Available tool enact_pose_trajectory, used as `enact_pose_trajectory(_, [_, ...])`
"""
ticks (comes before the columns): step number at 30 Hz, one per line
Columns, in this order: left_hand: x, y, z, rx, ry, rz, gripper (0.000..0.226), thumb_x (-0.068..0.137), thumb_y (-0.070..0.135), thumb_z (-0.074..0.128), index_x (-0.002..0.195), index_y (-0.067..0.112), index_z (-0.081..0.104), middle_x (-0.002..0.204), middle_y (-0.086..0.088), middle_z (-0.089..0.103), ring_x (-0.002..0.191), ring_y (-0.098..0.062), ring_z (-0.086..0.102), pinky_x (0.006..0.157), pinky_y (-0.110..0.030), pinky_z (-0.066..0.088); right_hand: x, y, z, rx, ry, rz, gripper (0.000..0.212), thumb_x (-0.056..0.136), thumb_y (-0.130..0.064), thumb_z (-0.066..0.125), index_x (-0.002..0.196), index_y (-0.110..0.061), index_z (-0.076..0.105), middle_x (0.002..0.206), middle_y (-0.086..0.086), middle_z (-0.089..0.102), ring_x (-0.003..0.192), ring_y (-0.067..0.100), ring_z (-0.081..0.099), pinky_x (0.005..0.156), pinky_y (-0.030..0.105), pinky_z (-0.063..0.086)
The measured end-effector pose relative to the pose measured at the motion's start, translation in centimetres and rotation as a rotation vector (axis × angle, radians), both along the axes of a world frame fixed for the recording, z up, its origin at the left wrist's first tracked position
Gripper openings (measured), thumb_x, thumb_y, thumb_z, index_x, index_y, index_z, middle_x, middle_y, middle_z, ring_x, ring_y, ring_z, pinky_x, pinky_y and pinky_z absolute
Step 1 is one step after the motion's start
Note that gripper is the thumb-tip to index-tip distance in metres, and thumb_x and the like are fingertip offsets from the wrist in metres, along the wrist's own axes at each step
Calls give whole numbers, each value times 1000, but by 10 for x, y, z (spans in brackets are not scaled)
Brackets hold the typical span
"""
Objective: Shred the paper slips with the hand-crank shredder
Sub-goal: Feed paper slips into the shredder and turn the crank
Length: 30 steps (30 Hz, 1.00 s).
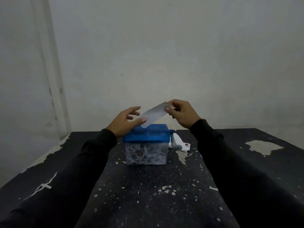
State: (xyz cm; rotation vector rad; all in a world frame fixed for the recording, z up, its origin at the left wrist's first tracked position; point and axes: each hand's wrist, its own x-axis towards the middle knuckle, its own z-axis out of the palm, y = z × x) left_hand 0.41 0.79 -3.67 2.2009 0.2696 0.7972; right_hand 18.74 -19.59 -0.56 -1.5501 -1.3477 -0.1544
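Crank (173,141) side tight: paper pile (181,143) beside shredder (146,143), maybe touching; table (148,195) front free.

A black desk (148,195) with its paint chipped in pale patches carries the shredder (146,144), blue-lidded, its clear bin packed with white strips; just right of it lie paper slips (181,143), touching the crank side.
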Motion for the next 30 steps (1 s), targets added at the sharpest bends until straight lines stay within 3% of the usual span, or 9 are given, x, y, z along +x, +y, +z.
enact_pose_trajectory(4, [3,-8,9,73,39,-15,19,93,31,75,104,15,75,96,2,74,85,-11,66,75,-27,48,-15,24,24,-191,-150,38,13,100,-12,61,104,-2,69,81,-12,62,66,-8,55,64,11,43])
enact_pose_trajectory(6, [4,-5,6,30,-2,6,11,94,23,73,92,12,75,88,-4,75,80,-17,68,73,-29,50,-22,35,30,-207,-165,37,15,100,-14,62,107,-2,69,82,-12,61,67,-6,56,64,10,42])
enact_pose_trajectory(9, [3,3,0,-39,-82,68,17,93,23,73,95,6,76,91,-10,76,82,-25,69,71,-27,54,-27,43,32,-185,-114,7,21,98,-22,66,113,-7,68,88,-6,63,72,1,56,67,17,45])
enact_pose_trajectory(14, [4,1,-13,-202,-214,88,13,92,17,75,100,7,77,91,-1,76,78,-9,70,66,-14,53,-22,29,17,-206,-94,-156,30,92,-41,71,110,-17,68,98,-3,66,85,5,60,75,26,46])
enact_pose_trajectory(17, [5,0,-18,-199,-267,96,11,93,15,74,99,7,77,93,-1,76,74,2,70,68,-12,52,-16,10,0,-383,-75,-263,39,88,-53,71,107,-18,68,100,1,68,89,13,64,71,25,48])
enact_pose_trajectory(19, [7,-2,-21,-198,-283,100,7,93,16,74,96,11,77,92,1,76,75,1,70,71,-14,53,-15,1,-15,-469,-36,-300,47,85,-61,70,107,-19,66,103,2,68,91,17,65,78,32,55])
enact_pose_trajectory(24, [7,-5,-23,-144,-289,107,5,94,16,73,96,12,75,92,3,75,75,3,70,68,-14,53,-19,-15,-46,-484,58,-309,64,84,-75,58,122,-22,61,117,3,61,99,20,61,79,32,47])
enact_pose_trajectory(27, [6,-6,-25,-103,-293,123,7,94,17,73,95,10,75,90,3,75,73,3,69,64,-13,52,-23,-18,-60,-494,105,-261,76,83,-78,55,133,-21,54,127,5,62,90,18,63,73,32,51])
enact_pose_trajectory(30, [6,-7,-27,-67,-300,126,12,94,18,73,95,7,75,94,-3,76,80,-7,72,69,-20,57,-30,-18,-65,-446,287,-193,74,87,-69,61,136,-16,48,113,10,66,65,16,71,55,33,59])
